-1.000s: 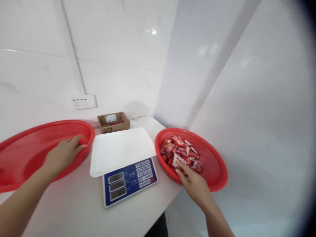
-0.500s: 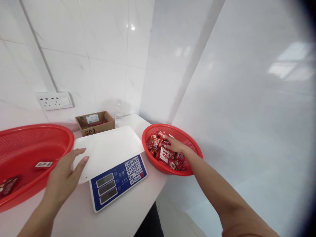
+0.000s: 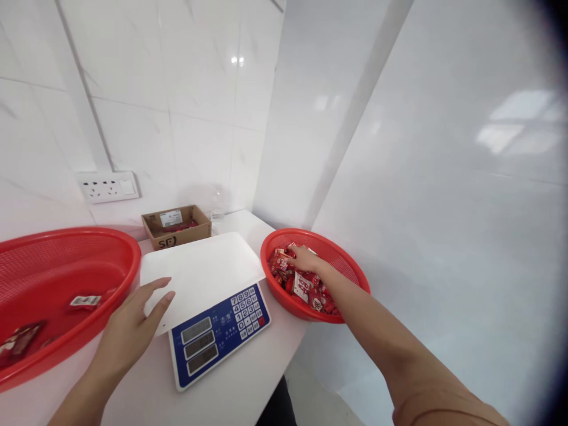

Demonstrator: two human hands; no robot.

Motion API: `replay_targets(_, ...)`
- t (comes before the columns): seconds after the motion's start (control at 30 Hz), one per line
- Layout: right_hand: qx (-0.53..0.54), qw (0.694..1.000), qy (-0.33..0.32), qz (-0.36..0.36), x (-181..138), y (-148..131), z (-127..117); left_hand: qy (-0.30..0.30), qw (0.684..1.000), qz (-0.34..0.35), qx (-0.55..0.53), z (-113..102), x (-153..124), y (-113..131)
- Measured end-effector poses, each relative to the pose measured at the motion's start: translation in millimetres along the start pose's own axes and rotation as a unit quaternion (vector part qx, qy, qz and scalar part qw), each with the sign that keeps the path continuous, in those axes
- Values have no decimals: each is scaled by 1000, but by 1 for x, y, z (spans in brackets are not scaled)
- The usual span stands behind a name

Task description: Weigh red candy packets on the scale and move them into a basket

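My left hand (image 3: 133, 322) hovers at the near left corner of the white weighing plate (image 3: 199, 275), thumb and index finger apart, holding nothing. Beneath that plate is an electronic scale with a blue keypad panel (image 3: 222, 337) and several small displays. To the right stands a red plastic basket (image 3: 355, 281) with a heap of small red wrapped packets (image 3: 303, 286), some printed in white and gold. My right hand (image 3: 306, 259) reaches into this heap, thumb and fingers apart and touching the packets. Its fingertips are partly lost among the wrappers.
On the left, a larger red basket (image 3: 102, 248) holds a few wrapped packets (image 3: 22, 343). Behind the scale sits an open cardboard box (image 3: 181, 236) with red items inside, and a clear container (image 3: 217, 204) beside it. A socket panel (image 3: 109, 187) is on the tiled wall.
My right hand has shifted slightly toward the far left part of the heap. My left hand still hovers by the plate's corner. The whole view has moved a little.
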State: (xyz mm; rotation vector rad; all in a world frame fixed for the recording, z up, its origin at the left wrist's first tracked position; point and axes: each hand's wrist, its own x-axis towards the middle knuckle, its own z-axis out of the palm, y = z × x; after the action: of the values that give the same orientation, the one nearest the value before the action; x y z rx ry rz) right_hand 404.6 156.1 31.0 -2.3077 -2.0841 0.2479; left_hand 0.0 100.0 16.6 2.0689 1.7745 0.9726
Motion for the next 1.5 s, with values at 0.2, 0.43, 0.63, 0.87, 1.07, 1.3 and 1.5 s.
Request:
replay_targets(0.2,7,1000,-18,6,6,-11,22,-8,1000,4,-18,1,-2,-4)
replay_targets(0.43,35,996,71,36,-6,-9,-10,-9,1000,5,-23,0,-4,-4)
replay_targets(0.63,177,975,119,-62,-4,-42,-43,-5,999,23,-44,0,-4,0)
replay_targets(0.87,423,884,-73,-183,7,-137,-15,12,997,48,-55,-7,-8,2)
replay_targets(1.07,361,923,-31,-129,24,-172,2,20,997,51,-58,-13,-8,0)
replay_targets(1.3,381,911,-50,-150,10,-169,-9,24,997,42,-58,-16,-8,-2)
replay_targets(1.5,309,917,-123,-218,4,-168,-5,20,997,41,-55,-16,-7,-3)
